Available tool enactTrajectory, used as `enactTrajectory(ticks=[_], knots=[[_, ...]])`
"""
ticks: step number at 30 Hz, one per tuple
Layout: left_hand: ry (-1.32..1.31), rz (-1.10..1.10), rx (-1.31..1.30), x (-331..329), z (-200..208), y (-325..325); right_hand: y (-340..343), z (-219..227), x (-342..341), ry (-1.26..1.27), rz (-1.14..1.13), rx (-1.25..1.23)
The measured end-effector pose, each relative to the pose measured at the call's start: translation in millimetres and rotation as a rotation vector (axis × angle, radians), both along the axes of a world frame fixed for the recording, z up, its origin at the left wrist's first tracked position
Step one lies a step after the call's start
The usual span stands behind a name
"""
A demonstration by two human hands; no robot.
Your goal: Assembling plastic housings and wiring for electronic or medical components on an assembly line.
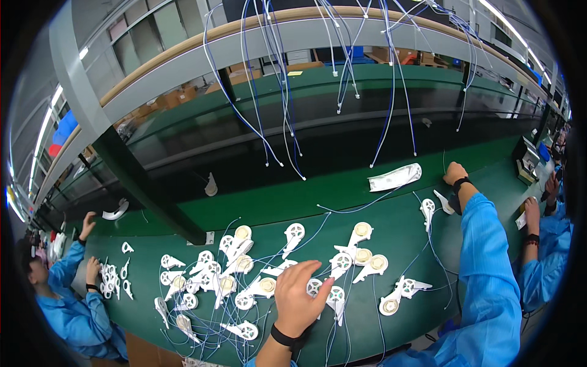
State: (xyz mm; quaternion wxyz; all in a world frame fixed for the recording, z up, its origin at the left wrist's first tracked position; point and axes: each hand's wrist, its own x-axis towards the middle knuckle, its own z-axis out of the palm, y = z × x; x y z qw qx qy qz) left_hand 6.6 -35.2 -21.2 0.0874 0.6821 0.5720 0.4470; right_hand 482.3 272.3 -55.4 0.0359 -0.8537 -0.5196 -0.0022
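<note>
My left hand (296,300) hovers palm-down over the green bench, fingers stretched and thumb spread, with nothing in it. Just beside its thumb lie white plastic parts with round spoked wheels (335,296) and thin wires. My right hand (454,173) reaches far forward to the right, its fingers curled closed; what they hold, if anything, is hidden. A thin wire (444,160) stands up next to those fingers. Near my right wrist lies a white lever-shaped part (443,202). To the left of that hand rests a white curved shell (395,177).
Many white wheeled parts with tangled blue-and-white wires cover the bench (257,214). Wire bundles (284,92) hang from a rail overhead. A green post (153,189) rises at the left. One co-worker (79,293) works at the left, another (541,244) at the right by a metal box (526,160).
</note>
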Motion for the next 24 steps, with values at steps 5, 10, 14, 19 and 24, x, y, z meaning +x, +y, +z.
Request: enactTrajectory(ticks=[5,10,14,19,24], knots=[[0.014,0.021,-0.015,-5.8,0.4,-2.4,4.8,-4.1,-8.4,0.067,0.028,0.040],[-0.001,-0.041,-0.016,-1.2,-1.4,5.9,14.0,19.8,8.8,0.909,0.224,0.336],[-0.029,-0.051,-0.028,5.0,-6.4,12.4,-6.8,70.6,-14.6,1.152,0.324,0.472],[-0.014,-0.017,-0.014,3.8,2.0,-6.0,-30.2,111.6,-62.2,1.421,0.467,0.517],[0.022,-0.075,-0.019,14.2,0.0,-4.7,-96.7,127.2,-80.2,1.539,0.689,0.523]])
